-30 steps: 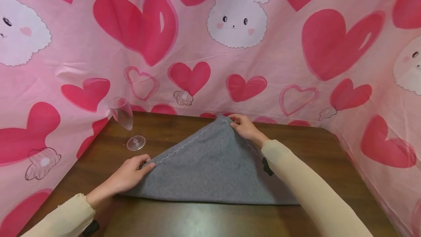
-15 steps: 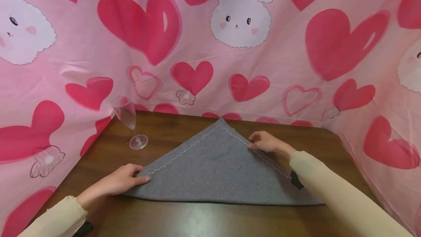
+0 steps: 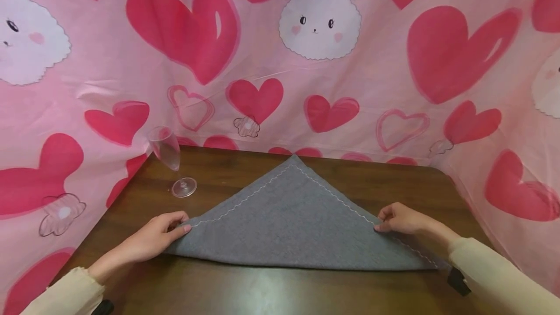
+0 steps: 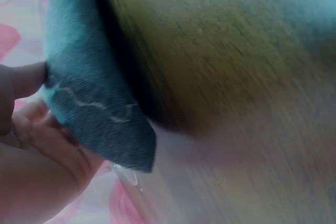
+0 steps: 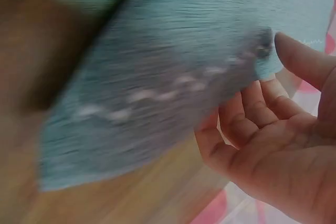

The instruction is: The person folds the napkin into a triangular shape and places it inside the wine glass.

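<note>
Matt grey cloth on glossy dark wood, with clear glass and printed fabric around.

The grey cloth (image 3: 297,222) looks soft, matt and slightly fuzzy, like felt or fleece, with a white zigzag stitch along its edges. The table (image 3: 271,290) is dark brown wood with visible grain and a smooth, faintly shiny finish. The champagne glass (image 3: 171,159) is clear, glossy glass. The pink backdrop (image 3: 376,72) is thin printed fabric, smooth with light creases. The sleeves (image 3: 494,276) are cream, matt knit cloth.
</note>
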Available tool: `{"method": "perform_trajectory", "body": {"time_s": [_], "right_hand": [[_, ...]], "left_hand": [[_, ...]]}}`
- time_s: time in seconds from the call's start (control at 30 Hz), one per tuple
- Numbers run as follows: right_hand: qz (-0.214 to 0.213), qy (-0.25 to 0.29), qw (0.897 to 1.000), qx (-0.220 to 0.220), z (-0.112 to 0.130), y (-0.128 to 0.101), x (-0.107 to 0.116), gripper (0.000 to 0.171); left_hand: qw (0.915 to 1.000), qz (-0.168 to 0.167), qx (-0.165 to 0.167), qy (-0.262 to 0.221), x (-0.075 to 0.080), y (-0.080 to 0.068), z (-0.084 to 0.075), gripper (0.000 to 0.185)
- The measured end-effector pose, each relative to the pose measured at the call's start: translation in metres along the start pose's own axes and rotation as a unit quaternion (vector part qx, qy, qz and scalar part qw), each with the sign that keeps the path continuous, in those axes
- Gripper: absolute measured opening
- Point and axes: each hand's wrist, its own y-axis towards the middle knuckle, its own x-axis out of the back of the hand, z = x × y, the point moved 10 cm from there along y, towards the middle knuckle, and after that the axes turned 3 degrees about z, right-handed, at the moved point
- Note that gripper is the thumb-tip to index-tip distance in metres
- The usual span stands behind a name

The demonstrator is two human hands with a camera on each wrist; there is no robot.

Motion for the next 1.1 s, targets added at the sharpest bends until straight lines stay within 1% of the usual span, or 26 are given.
{"method": "perform_trajectory", "body": {"time_s": [0.07,0.13,0.17,0.27,0.4,0.5,0.57,0.63,0.7,0.77,0.87,1.0,1.1], "right_hand": [[0.000,0.005,1.000,0.003,-0.007,-0.010,0.000,0.015],[-0.005,0.005,1.000,0.004,-0.013,-0.019,0.001,0.022],[-0.009,0.000,1.000,0.005,-0.015,-0.024,0.002,0.023],[-0.025,-0.007,1.000,-0.010,-0.024,-0.039,0.004,0.025],[-0.052,-0.039,0.998,-0.025,-0.033,-0.059,0.007,0.021],[-0.070,-0.065,0.995,-0.031,-0.038,-0.069,0.008,0.023],[-0.078,-0.074,0.994,-0.035,-0.039,-0.072,0.008,0.025],[-0.086,-0.081,0.992,-0.037,-0.038,-0.072,0.008,0.026],[-0.092,-0.090,0.991,-0.043,-0.034,-0.067,0.009,0.026],[-0.101,-0.102,0.989,-0.046,-0.026,-0.058,0.012,0.024],[-0.113,-0.123,0.985,-0.046,-0.008,-0.035,0.018,0.020],[-0.113,-0.142,0.983,-0.023,0.023,0.011,0.022,0.019],[-0.111,-0.139,0.984,-0.013,0.041,0.052,0.024,0.022]], "left_hand": [[0.9995,-0.024,0.000,0.022,0.003,0.000,-0.002,0.014],[0.9984,-0.040,0.004,0.039,0.005,-0.001,-0.003,0.013],[0.9980,-0.044,0.006,0.045,0.006,-0.001,-0.003,0.013],[0.9962,-0.056,0.014,0.065,0.007,-0.002,0.000,0.014],[0.9927,-0.070,0.021,0.095,0.006,-0.001,0.007,0.015],[0.9920,-0.069,0.034,0.100,0.004,-0.001,0.012,0.016],[0.9929,-0.057,0.046,0.094,0.001,0.000,0.015,0.016],[0.9938,-0.037,0.059,0.087,-0.003,0.000,0.019,0.016],[0.9938,-0.022,0.069,0.084,-0.005,0.001,0.022,0.016],[0.9938,-0.012,0.068,0.087,-0.007,0.002,0.022,0.017],[0.9938,-0.006,0.062,0.091,-0.007,0.005,0.019,0.020],[0.9945,0.000,0.059,0.087,-0.009,0.006,0.014,0.020],[0.9944,-0.001,0.065,0.084,-0.008,0.004,0.013,0.019]]}}
